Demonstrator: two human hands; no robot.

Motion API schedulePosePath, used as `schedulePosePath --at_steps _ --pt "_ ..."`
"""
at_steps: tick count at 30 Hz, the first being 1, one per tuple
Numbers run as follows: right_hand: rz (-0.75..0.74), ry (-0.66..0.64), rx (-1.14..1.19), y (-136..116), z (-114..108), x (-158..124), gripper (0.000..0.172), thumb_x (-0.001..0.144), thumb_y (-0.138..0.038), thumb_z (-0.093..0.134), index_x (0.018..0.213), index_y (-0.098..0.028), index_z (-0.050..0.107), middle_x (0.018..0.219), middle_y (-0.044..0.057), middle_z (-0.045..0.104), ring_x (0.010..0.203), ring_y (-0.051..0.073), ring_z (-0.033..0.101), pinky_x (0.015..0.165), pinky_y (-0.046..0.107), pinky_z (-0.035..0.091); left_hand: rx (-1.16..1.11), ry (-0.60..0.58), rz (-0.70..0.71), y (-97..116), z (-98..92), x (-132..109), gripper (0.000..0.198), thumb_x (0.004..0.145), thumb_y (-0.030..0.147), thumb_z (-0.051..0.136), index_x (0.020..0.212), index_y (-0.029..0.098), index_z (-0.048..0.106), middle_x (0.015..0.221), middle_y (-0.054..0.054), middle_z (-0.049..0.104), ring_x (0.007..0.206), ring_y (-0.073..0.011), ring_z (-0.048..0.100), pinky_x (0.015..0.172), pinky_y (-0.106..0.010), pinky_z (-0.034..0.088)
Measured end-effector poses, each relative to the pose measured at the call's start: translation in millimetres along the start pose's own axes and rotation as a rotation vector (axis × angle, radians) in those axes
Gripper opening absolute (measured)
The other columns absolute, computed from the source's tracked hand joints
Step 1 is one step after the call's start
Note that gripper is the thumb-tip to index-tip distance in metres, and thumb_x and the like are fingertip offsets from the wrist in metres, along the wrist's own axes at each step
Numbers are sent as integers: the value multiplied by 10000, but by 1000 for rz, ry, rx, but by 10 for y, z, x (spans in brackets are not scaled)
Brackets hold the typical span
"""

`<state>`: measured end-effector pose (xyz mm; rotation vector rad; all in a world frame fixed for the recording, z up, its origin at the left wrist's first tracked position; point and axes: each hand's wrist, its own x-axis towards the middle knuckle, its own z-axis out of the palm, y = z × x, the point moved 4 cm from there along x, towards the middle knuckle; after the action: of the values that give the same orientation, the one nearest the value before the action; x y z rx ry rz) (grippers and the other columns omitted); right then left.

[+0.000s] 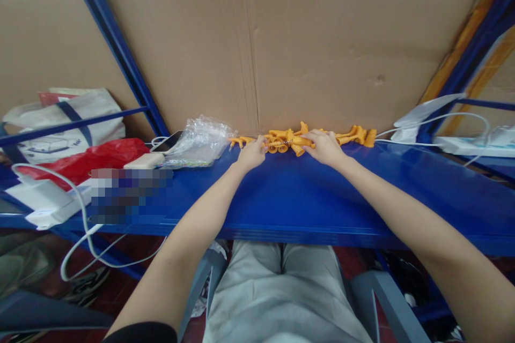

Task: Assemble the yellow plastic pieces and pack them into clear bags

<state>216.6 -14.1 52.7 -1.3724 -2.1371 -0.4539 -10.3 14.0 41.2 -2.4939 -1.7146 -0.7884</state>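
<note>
A row of orange-yellow plastic pieces (279,143) with flared, trumpet-like ends lies along the back of the blue tabletop. At the left part of the row, my left hand (253,154) is closed, its fingertips pinching one of these pieces. My right hand (326,147) curls its thumb and fingers round another piece just right of the middle. Something thin and chain-like seems to run between the hands, too small to make out. More yellow pieces (362,135) extend to the right beyond my right hand. My fingers partly hide what they grip.
A cardboard panel (322,43) stands behind the blue tabletop (281,198). Clear plastic bags (197,142) lie left of the pieces. Farther left are a red bag (100,158), a power strip (52,209) with white cables and a canvas bag (80,134). Cables cross the right end.
</note>
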Motion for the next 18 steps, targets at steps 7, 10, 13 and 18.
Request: schedulePosePath --at_steps 7,10,13,18 --pt "-115 4 77 -75 1 -9 384 920 -237 489 1260 -224 665 1214 141 633 1078 305 623 917 465 474 -22 41 161 171 28 -63 240 958 239 470 1176 190 559 1200 -109 671 1109 -250 643 977 -390 491" --pt "-138 4 134 -84 -10 -11 393 911 -215 492 1266 -207 660 1223 139 610 1074 293 628 951 458 487 -56 74 204 204 21 -77 223 961 243 473 1154 192 572 1216 -99 667 1136 -239 630 987 -373 485" --pt "-138 3 179 -78 -11 -10 396 915 -224 496 1279 -217 653 1209 130 599 1092 287 625 969 460 493 -93 109 222 194 -9 -71 210 955 245 496 1141 198 582 1250 -90 652 1179 -223 609 1002 -353 475" --pt "-126 -25 239 -79 3 -8 397 912 -250 507 1280 -224 652 1195 137 601 1124 300 607 983 492 486 -103 122 221 196 -28 -59 203 950 284 539 1125 200 599 1232 -90 661 1188 -223 603 997 -337 469"
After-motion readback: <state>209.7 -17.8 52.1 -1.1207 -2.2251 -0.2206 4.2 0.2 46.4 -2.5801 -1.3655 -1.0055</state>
